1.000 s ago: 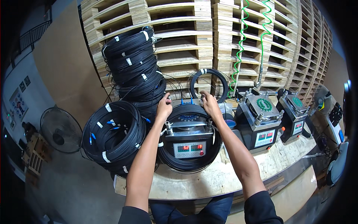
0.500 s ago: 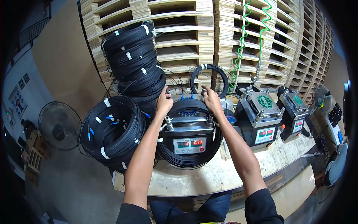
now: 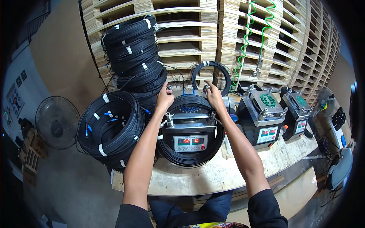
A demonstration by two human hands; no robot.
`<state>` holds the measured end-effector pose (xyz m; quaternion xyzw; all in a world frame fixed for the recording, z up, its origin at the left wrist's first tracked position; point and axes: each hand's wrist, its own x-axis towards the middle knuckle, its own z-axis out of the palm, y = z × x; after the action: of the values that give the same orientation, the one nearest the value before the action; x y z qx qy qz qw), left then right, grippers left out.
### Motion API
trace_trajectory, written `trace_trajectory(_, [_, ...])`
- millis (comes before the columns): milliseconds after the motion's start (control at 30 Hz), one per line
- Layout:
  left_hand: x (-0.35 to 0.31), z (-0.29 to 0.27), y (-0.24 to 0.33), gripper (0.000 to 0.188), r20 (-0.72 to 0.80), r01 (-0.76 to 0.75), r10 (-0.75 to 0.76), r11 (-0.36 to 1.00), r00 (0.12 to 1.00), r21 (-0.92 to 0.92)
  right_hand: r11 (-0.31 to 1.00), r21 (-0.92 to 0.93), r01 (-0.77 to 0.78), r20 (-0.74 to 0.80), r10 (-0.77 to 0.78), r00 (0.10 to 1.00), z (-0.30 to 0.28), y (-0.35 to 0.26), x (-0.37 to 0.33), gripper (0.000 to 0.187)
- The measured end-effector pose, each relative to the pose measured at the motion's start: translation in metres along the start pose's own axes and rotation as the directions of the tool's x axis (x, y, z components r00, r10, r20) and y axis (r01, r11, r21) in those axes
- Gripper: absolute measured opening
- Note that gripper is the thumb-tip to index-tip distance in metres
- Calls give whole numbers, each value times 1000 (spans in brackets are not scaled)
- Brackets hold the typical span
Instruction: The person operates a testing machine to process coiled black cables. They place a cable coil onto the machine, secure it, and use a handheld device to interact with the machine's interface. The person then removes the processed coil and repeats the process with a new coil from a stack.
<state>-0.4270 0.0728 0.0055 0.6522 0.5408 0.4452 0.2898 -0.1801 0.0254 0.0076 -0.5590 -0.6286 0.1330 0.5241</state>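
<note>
In front of me stands a polishing machine (image 3: 191,129) with a steel top, metal corner posts and a lit red display. A thick coil of black cable (image 3: 186,159) surrounds it. Blue-tipped connectors (image 3: 190,109) sit in a ring on its top, partly covered by cable. My left hand (image 3: 165,98) is closed at the far left metal corner post (image 3: 170,89), fingers curled against it. At the far right corner post (image 3: 206,87), my right hand (image 3: 215,97) has its thumb and fingers around the top. Both forearms reach past the machine's sides.
Bundled black cable coils (image 3: 133,57) rise in a tall stack at the back left. A wider coil stack (image 3: 110,129) with blue connectors stands nearer. Two similar machines (image 3: 262,117) (image 3: 298,114) are to the right. Behind are wooden pallets (image 3: 182,49) and a green air hose (image 3: 262,38).
The machine's red display now reads differently. Both hands remain at the far corner posts, with only slight finger movement. The whole view has shifted a little.
</note>
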Motion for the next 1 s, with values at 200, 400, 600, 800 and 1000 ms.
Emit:
trace_trajectory(200, [-3, -2, 2, 79, 37, -16, 20, 992, 999, -121, 994, -84, 66, 22, -65, 998, 3, 16, 1, 46])
trace_trajectory(400, [-7, -4, 7, 76, 12, 4, -4, 1000, 1000, 22, 999, -23, 24, -5, -24, 1000, 2, 1, 0, 49])
trace_trajectory(600, [-2, 0, 1, 73, 35, 15, -14, 1000, 999, -26, 1000, 12, 2, 1, -2, 1000, -3, -5, -3, 49])
trace_trajectory(800, [5, 3, -9, 69, -21, -80, 79, 996, 997, -41, 999, -48, -13, 17, 14, 1000, -1, 1, 2, 42])
trace_trajectory(1000, [4, 4, -8, 72, -22, -18, 18, 1000, 1000, -23, 1000, -20, 17, 20, -17, 1000, 3, 12, 3, 43])
